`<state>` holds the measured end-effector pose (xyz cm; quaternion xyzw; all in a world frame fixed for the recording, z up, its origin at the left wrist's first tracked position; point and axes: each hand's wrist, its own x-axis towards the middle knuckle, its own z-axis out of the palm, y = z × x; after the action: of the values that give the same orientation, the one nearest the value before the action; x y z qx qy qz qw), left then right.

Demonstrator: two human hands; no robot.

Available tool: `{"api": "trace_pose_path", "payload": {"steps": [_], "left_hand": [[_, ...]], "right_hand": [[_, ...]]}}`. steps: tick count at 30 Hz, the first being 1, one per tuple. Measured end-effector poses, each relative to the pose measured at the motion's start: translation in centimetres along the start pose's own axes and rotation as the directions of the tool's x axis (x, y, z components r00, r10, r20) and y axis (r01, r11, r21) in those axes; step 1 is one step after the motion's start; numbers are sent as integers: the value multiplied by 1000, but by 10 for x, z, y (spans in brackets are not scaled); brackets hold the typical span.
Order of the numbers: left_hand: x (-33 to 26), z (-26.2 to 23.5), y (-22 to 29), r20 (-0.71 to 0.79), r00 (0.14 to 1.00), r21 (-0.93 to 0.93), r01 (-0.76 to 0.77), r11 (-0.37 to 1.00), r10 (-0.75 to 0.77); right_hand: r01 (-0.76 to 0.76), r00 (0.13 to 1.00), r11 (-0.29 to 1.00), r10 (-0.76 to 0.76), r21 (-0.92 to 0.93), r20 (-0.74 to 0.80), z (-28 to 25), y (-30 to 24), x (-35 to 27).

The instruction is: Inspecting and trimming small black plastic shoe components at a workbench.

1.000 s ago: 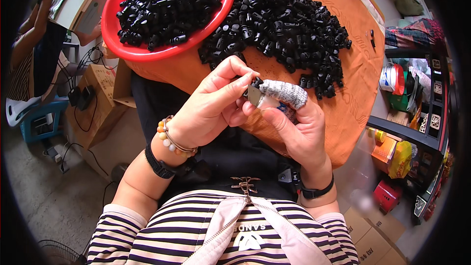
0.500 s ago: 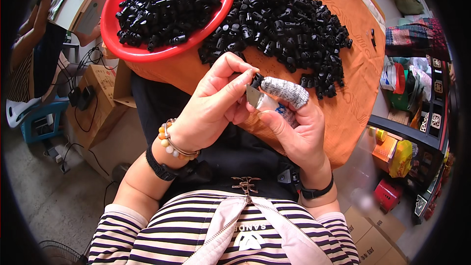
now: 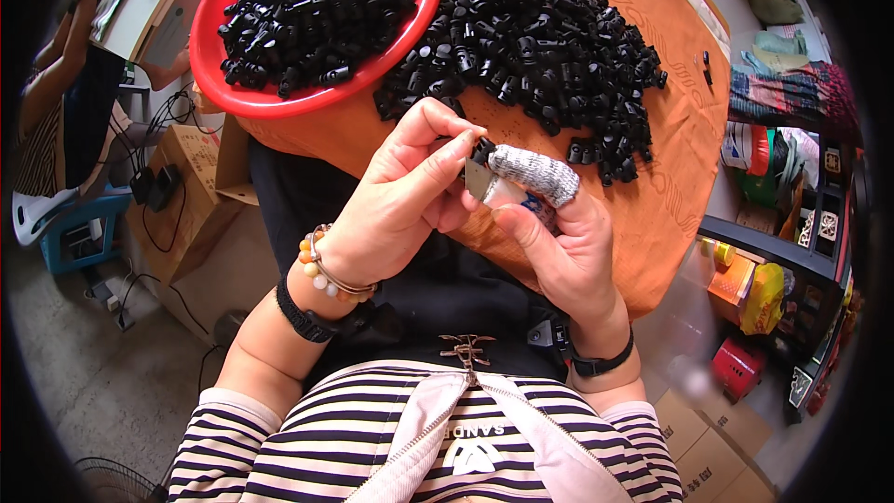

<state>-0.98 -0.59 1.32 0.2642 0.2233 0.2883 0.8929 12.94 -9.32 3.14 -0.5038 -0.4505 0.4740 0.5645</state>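
Over the near edge of the orange-covered table, my left hand [image 3: 402,177] pinches a small black plastic part [image 3: 483,147] between thumb and fingertips. My right hand [image 3: 575,247] grips a short flat metal blade [image 3: 478,179] by its white-wrapped end [image 3: 506,193]. The blade lies against or very close to the black part; exact contact is hard to make out. A grey knitted sleeve [image 3: 535,170] covers my right index finger, which reaches over to the part. Beyond my hands lies a big pile of similar black parts [image 3: 540,47].
A red basin [image 3: 209,84] heaped with black parts stands at the far left of the orange cloth [image 3: 684,144]. Left are a cardboard box [image 3: 191,177], cables, a blue stool [image 3: 88,228] and another person's arm [image 3: 65,65]. Shelves [image 3: 782,247] with goods stand at right.
My right hand, with the blade, has shifted slightly left and up against the black part. My left hand is nearly still, keeping its pinch.
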Motion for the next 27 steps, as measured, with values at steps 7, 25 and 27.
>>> {"api": "trace_pose_path", "payload": {"steps": [7, 25, 27], "left_hand": [[1, -5, -3, 13, 1000, -31, 11, 999, -10], [3, -2, -2, 99, 990, -105, 110, 988, -100], [4, -4, -3, 116, 988, -89, 115, 989, -104]], "right_hand": [[-6, 999, 997, 3, -73, -39, 0, 2, 1], [-49, 980, 975, 89, 216, -179, 0, -2, 15], [15, 987, 960, 30, 279, -156, 5, -1, 20]]}}
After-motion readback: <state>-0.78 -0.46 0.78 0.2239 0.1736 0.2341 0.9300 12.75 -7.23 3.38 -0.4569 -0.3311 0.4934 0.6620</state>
